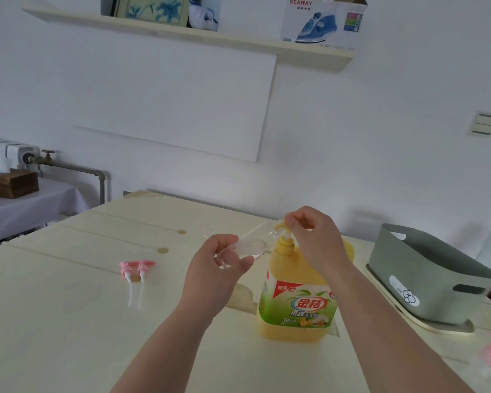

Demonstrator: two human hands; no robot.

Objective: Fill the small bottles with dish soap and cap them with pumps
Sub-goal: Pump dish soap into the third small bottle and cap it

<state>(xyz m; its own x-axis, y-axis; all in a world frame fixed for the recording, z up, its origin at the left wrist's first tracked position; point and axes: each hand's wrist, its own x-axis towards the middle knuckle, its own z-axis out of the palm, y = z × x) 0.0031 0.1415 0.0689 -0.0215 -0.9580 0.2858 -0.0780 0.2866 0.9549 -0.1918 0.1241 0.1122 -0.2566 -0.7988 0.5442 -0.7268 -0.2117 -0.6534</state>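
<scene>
Over the tabletop (68,321), the left hand (210,268) holds a small clear bottle (253,243), tipped toward the big yellow soap jug (295,302). The right hand (315,236) grips the jug's pump top (285,240). Two pink pumps (136,269) lie well to the left.

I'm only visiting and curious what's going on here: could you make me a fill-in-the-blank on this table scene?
1. The left hand holds a small clear ____ tilted toward the soap jug.
2. The right hand grips the pump on the big ____ soap jug.
3. ____ pink pumps lie on the table.
4. The grey basket stands to the jug's ____.
Missing: bottle, yellow, two, right.
</scene>
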